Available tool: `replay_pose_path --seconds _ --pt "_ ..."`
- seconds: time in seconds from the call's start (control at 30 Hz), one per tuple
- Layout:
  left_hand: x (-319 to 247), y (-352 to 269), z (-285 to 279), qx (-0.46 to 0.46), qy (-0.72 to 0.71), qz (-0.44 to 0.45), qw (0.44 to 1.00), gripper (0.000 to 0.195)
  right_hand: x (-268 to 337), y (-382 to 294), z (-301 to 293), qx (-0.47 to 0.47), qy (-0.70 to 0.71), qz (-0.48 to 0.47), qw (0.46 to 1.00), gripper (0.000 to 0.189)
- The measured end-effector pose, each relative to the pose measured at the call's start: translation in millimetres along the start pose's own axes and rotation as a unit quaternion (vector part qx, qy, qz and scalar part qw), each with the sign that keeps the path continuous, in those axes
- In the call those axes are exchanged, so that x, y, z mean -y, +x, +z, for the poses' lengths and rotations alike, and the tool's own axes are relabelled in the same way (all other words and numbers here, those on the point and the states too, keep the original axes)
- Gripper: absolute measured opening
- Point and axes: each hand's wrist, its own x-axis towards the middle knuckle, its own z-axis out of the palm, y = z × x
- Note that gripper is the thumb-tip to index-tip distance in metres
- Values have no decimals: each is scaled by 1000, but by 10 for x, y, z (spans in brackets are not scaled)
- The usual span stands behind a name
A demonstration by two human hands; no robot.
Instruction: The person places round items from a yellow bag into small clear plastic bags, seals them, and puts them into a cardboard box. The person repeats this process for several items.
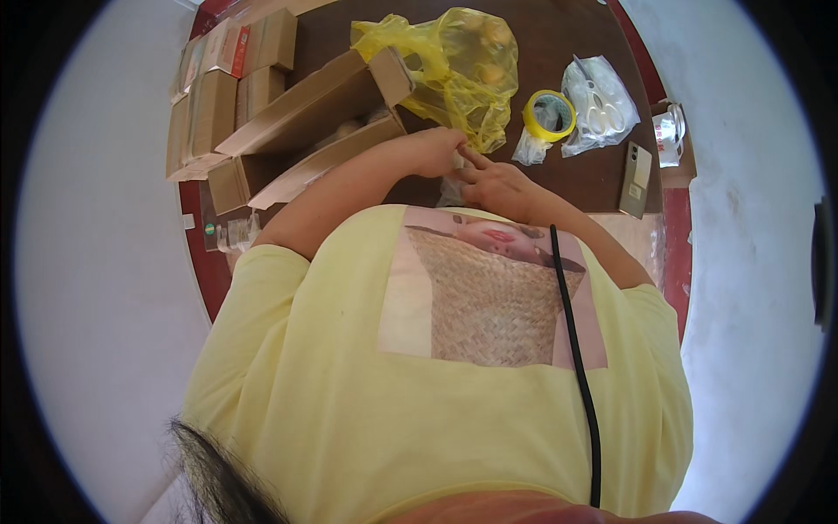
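My left hand (435, 150) and my right hand (494, 185) meet at the near edge of the brown table (576, 187). Between them is a piece of thin clear plastic (452, 191), seemingly a bag, pinched by the fingers of both hands. My body and hands hide most of it. Just beyond my fingers lies a translucent yellow plastic bag (458, 85) with several round orange fruits (492, 73) in it. Left of my hands stands a cardboard box (294, 108) with raised flaps; round, pale items (348, 128) show inside, partly hidden.
Closed cardboard boxes (213, 114) are stacked at the far left. To the right are a yellow tape roll (529, 121), white-handled scissors (599, 111) on clear plastic bags (609, 75), and a phone (635, 180). An open carton (681, 164) stands past the table's right edge.
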Motion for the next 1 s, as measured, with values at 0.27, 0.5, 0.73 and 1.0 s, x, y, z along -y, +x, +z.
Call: replay_pose_path --seconds 0.27,0.5,0.73,1.0 --pt "76 94 40 13 -175 -7 984 53 -37 -89 6 -30 21 -28 999 8" --pt "-50 219 140 7 -116 -20 993 31 -41 -96 -30 -18 36 -30 999 9" --pt "4 74 24 -182 54 -36 981 18 -72 -289 -287 11 18 1 1000 12" --pt "7 -121 79 -170 8 -22 985 28 -59 -368 -270 -13 19 -18 1000 11"
